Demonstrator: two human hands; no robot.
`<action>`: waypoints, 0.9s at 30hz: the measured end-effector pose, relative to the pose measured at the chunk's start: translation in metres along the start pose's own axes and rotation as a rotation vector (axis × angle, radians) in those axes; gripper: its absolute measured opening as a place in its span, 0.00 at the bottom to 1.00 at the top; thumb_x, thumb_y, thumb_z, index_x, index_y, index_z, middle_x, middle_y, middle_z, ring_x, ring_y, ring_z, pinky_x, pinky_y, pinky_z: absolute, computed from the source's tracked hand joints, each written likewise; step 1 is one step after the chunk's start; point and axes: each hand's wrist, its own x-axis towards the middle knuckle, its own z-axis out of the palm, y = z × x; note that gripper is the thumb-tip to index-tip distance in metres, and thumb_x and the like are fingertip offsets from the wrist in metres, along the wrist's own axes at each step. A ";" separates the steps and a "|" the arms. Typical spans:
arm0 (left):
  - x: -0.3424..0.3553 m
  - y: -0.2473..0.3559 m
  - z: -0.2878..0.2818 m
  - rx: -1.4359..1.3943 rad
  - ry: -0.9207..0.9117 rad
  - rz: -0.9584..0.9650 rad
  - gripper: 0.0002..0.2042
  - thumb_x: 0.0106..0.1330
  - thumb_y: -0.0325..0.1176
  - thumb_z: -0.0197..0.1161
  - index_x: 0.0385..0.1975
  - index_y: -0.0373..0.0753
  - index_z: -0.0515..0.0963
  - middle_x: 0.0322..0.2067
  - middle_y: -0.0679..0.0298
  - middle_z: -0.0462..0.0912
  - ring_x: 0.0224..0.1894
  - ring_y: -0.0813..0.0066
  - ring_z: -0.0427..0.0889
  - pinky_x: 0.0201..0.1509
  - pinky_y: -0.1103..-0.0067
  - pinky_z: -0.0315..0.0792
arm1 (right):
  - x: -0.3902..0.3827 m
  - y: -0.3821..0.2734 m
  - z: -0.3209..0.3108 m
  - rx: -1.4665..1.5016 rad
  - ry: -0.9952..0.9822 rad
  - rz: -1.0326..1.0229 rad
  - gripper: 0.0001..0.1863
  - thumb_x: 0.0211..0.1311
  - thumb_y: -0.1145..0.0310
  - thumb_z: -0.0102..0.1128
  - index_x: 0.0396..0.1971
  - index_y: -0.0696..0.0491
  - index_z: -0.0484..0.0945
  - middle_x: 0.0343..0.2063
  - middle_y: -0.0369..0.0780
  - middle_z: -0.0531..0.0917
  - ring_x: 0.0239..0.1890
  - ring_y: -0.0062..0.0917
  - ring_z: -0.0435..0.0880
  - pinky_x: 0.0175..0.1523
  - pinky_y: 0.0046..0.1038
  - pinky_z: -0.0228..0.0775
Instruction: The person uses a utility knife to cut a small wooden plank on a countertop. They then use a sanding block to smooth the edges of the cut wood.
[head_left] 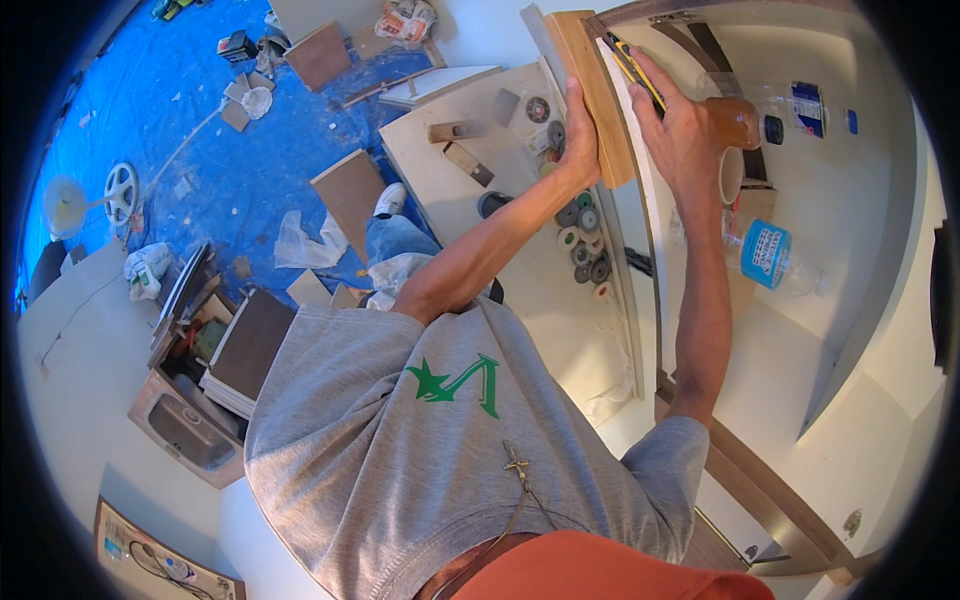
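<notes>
A light-brown wooden board point(585, 95) stands on edge at the upper middle, against the white cabinet's brown frame. My left hand point(578, 140) grips it from the left, thumb up along its face; the other fingers are hidden behind it. My right hand point(685, 140) is closed around a slim yellow-and-black cutter point(636, 72), which slants up toward the board's right edge. The tip of the cutter is too small to make out. Just right of my right hand lies a plastic bottle of brown liquid point(733, 122).
Inside the cabinet are a blue-labelled clear bottle point(765, 255) and a dark-labelled bottle point(806, 108). Several small discs point(588, 238) lie on a pale panel point(520, 250) to the left. Wood offcuts point(348, 200) and a standing fan point(122, 195) are on the blue floor sheet point(215, 190).
</notes>
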 end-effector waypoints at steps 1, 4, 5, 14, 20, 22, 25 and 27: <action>0.000 0.000 0.000 0.016 -0.006 0.012 0.39 0.75 0.69 0.29 0.70 0.41 0.63 0.59 0.56 0.76 0.61 0.65 0.78 0.64 0.68 0.76 | 0.000 0.000 0.001 -0.001 0.005 -0.007 0.23 0.73 0.60 0.55 0.66 0.43 0.75 0.48 0.53 0.85 0.48 0.48 0.87 0.54 0.38 0.76; 0.000 0.000 0.000 0.043 0.008 0.027 0.39 0.75 0.68 0.28 0.70 0.41 0.63 0.60 0.56 0.75 0.61 0.65 0.78 0.64 0.68 0.76 | 0.000 0.000 0.004 -0.001 0.099 -0.097 0.21 0.70 0.60 0.57 0.62 0.45 0.77 0.34 0.54 0.87 0.40 0.51 0.87 0.45 0.44 0.77; 0.000 -0.001 -0.001 0.041 -0.002 0.041 0.39 0.75 0.68 0.28 0.70 0.41 0.63 0.60 0.55 0.75 0.61 0.65 0.78 0.65 0.68 0.76 | 0.000 -0.001 0.004 0.005 0.095 -0.091 0.21 0.70 0.60 0.56 0.62 0.44 0.77 0.35 0.54 0.87 0.40 0.51 0.87 0.46 0.44 0.78; 0.010 -0.011 -0.007 -0.018 0.016 0.064 0.39 0.73 0.70 0.36 0.64 0.39 0.68 0.55 0.58 0.78 0.56 0.65 0.80 0.59 0.67 0.78 | -0.002 -0.004 -0.003 -0.054 0.032 -0.019 0.22 0.73 0.60 0.55 0.65 0.41 0.76 0.44 0.51 0.87 0.41 0.42 0.89 0.48 0.37 0.78; 0.006 -0.006 -0.003 -0.007 0.023 0.063 0.39 0.74 0.70 0.36 0.64 0.39 0.68 0.55 0.58 0.78 0.56 0.66 0.80 0.59 0.68 0.78 | 0.001 -0.004 -0.002 -0.036 -0.004 0.010 0.22 0.74 0.58 0.54 0.66 0.41 0.75 0.47 0.52 0.86 0.48 0.45 0.87 0.54 0.39 0.77; 0.004 -0.004 0.000 -0.005 0.026 0.062 0.38 0.74 0.69 0.36 0.64 0.39 0.68 0.55 0.58 0.78 0.56 0.66 0.80 0.59 0.68 0.79 | 0.002 -0.003 -0.002 -0.022 -0.027 0.034 0.22 0.74 0.58 0.53 0.66 0.41 0.75 0.48 0.52 0.86 0.51 0.46 0.87 0.56 0.39 0.76; 0.001 -0.002 0.003 -0.019 0.031 0.064 0.37 0.74 0.68 0.37 0.63 0.39 0.68 0.55 0.58 0.78 0.56 0.66 0.80 0.59 0.68 0.79 | 0.005 -0.003 0.000 -0.041 0.065 -0.089 0.21 0.71 0.59 0.55 0.62 0.45 0.78 0.35 0.55 0.87 0.41 0.51 0.87 0.48 0.45 0.78; -0.001 -0.001 0.005 -0.023 0.028 0.067 0.36 0.75 0.67 0.37 0.63 0.39 0.68 0.54 0.58 0.78 0.56 0.66 0.80 0.59 0.68 0.79 | 0.006 -0.002 -0.001 -0.026 0.039 -0.075 0.21 0.71 0.59 0.55 0.62 0.45 0.78 0.35 0.55 0.87 0.41 0.51 0.87 0.48 0.45 0.78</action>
